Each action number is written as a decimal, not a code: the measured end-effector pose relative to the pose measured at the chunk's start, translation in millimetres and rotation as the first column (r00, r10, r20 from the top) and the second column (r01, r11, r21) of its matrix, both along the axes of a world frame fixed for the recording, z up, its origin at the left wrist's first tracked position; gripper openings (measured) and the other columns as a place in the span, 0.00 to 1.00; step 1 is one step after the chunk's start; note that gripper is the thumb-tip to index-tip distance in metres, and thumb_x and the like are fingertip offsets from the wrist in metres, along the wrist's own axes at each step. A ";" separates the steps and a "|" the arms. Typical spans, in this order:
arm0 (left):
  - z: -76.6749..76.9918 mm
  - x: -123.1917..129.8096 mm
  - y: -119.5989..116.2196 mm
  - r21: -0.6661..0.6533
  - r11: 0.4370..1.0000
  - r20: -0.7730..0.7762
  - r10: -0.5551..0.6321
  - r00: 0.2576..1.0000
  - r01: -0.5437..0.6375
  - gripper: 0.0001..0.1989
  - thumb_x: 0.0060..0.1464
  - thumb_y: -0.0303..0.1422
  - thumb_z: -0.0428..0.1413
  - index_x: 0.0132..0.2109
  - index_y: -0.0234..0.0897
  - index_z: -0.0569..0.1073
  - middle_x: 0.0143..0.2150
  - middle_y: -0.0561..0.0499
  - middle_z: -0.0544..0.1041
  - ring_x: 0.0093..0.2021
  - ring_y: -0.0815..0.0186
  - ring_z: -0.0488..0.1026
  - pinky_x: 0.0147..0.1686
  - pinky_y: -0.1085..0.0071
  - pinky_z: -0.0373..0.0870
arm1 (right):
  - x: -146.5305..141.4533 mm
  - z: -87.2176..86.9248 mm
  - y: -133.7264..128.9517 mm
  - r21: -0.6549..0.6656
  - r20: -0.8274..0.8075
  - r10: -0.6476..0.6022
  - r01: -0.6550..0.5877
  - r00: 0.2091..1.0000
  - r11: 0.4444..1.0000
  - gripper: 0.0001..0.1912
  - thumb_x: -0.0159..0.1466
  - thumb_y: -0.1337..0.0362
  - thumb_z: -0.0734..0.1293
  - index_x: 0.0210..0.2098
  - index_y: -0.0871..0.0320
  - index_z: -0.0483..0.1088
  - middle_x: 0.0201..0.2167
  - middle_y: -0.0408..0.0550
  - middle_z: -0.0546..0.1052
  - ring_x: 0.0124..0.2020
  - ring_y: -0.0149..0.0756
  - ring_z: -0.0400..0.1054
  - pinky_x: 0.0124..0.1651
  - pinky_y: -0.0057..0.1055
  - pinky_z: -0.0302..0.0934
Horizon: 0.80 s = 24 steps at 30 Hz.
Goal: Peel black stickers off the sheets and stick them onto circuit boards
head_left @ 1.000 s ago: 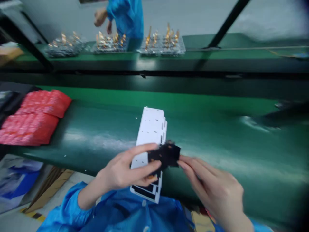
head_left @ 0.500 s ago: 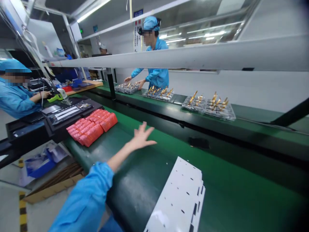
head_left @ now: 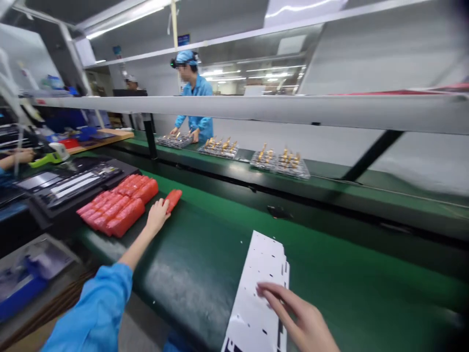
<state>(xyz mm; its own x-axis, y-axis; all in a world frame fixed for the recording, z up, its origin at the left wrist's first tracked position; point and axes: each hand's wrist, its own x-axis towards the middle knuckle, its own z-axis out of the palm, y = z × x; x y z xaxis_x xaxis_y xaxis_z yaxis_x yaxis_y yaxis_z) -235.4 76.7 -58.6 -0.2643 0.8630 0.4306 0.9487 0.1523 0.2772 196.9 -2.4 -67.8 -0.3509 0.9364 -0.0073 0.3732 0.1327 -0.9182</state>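
My left hand [head_left: 157, 216] is closed on one red bubble-wrap packet [head_left: 174, 198], apart from the others, just right of a block of red bubble-wrap packets [head_left: 122, 205] lying side by side on the green work surface [head_left: 183, 264]. Reaching in from the lower right, my right hand [head_left: 302, 318] hovers over or lightly touches the white flat panel [head_left: 252, 274]; which one I cannot tell. Its fingers are partly bent, with a gap between them and nothing seen inside. The panel has small holes and a notched right edge.
Black trays with parts [head_left: 78, 183] stand beyond the packets at left. Across a grey rail [head_left: 238, 106], clear trays with gold-coloured pieces [head_left: 280, 161] line a raised belt, where a co-worker [head_left: 200, 107] handles one. Another person's hand [head_left: 24, 155] is near a green-and-white tool [head_left: 51, 155].
My left hand, spread and empty before, has moved left and taken hold of a red packet, now separated from the block. My right hand has come into view. The view has turned right.
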 end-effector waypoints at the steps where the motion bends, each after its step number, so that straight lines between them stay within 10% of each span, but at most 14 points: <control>1: -3.2 24.1 -4.5 0.032 0.998 0.009 -0.059 0.998 0.058 0.04 0.58 0.29 0.57 0.40 0.34 0.70 0.43 0.46 0.74 0.43 0.60 0.74 0.46 0.62 0.74 | -12.0 -0.8 5.1 -0.050 -0.114 -0.039 0.033 0.993 0.998 0.26 0.61 0.40 0.69 0.48 0.51 0.80 0.50 0.57 0.83 0.51 0.49 0.79 0.54 0.39 0.73; 7: -14.2 191.8 -73.6 0.180 0.796 0.040 -0.593 0.804 0.578 0.08 0.60 0.35 0.56 0.38 0.39 0.64 0.38 0.49 0.68 0.37 0.62 0.72 0.37 0.67 0.75 | -64.0 -2.8 4.1 -0.387 -0.697 -0.230 -0.087 0.679 0.918 0.48 0.52 0.37 0.75 0.66 0.50 0.64 0.62 0.58 0.74 0.58 0.46 0.73 0.62 0.47 0.65; 13: -9.4 236.4 -88.7 0.105 0.270 0.108 -0.960 0.259 0.957 0.10 0.59 0.35 0.58 0.47 0.38 0.72 0.47 0.42 0.77 0.47 0.55 0.78 0.47 0.60 0.80 | -44.8 8.2 -27.9 -0.465 -0.730 -0.426 0.069 0.534 0.883 0.36 0.48 0.45 0.80 0.50 0.57 0.74 0.40 0.45 0.81 0.40 0.35 0.77 0.50 0.32 0.70; 17: 14.4 236.7 -68.6 0.029 -0.092 0.341 -0.935 -0.096 0.995 0.08 0.66 0.32 0.51 0.41 0.40 0.75 0.44 0.47 0.80 0.41 0.64 0.79 0.42 0.74 0.78 | -22.1 8.8 -51.0 -0.453 -0.732 -0.435 0.102 0.524 0.886 0.39 0.45 0.49 0.82 0.52 0.53 0.71 0.38 0.39 0.78 0.37 0.30 0.74 0.45 0.29 0.69; 21: 29.6 238.1 -69.8 0.002 -0.195 0.396 -0.900 -0.180 0.981 0.15 0.67 0.35 0.51 0.29 0.40 0.71 0.31 0.52 0.76 0.29 0.68 0.74 0.30 0.78 0.73 | -12.9 8.8 -65.8 -0.415 -0.743 -0.409 0.116 0.530 0.903 0.36 0.47 0.54 0.82 0.52 0.54 0.71 0.41 0.40 0.78 0.41 0.32 0.73 0.50 0.31 0.68; 24: 24.6 243.8 -76.1 0.070 -0.035 0.203 -0.978 -0.048 0.997 0.12 0.66 0.30 0.47 0.34 0.41 0.71 0.32 0.52 0.77 0.29 0.68 0.76 0.29 0.77 0.72 | -15.3 10.6 -68.2 -0.385 -0.744 -0.427 0.192 0.514 0.903 0.35 0.51 0.57 0.80 0.56 0.53 0.69 0.46 0.42 0.77 0.48 0.35 0.72 0.57 0.33 0.64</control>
<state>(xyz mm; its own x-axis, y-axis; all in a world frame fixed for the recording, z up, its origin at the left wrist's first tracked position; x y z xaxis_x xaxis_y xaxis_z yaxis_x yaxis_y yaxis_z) 8.4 0.6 -34.1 0.8468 0.3172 0.4270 0.0891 -0.8760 0.4740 181.6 -70.6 -57.2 -0.0064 0.9946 -0.1035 -0.5507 -0.0899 -0.8298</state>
